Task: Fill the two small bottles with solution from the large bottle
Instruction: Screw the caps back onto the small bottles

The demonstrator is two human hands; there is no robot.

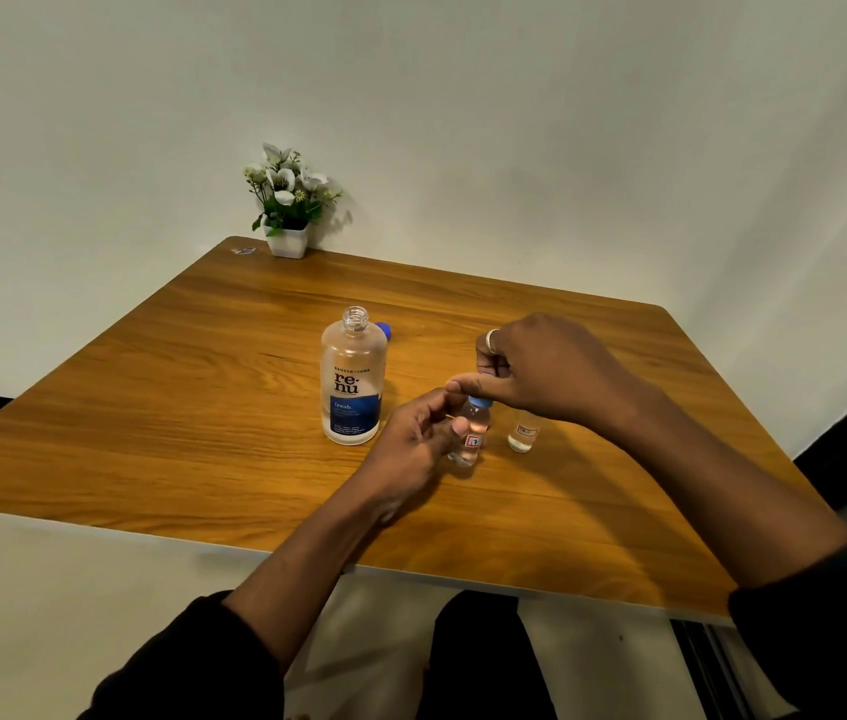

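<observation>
A person's 2 bare hands work at a small bottle (472, 433) on a wooden table (151, 418), near its middle. The left hand (413, 439) grips the bottle's clear body, thumb across the front beside a red-and-white label too small to read. The right hand (540, 366) comes in from above, thumb and fingers pinched on the pale blue cap (481, 402) at the bottle's top; a ring (492, 339) shows on 1 finger. Whether the cap is seated or loose cannot be told.

Just right of it stands the 2nd small bottle (522, 436), upright, its top hidden under the right hand, with a similar tiny label and clear liquid low inside.

To the left stands the large bottle (353, 379), upright and uncapped, its threaded neck bare. Its label reads "BAUSCH + LOMB" and "re-nu" on white, then "fresh" on a dark blue band; the finer print is illegible. A blue cap (385, 330) lies on the table just behind it.

At the far left corner, a white pot of white flowers (286, 200) stands against the wall, a small sticker (243, 250) just left of it.
</observation>
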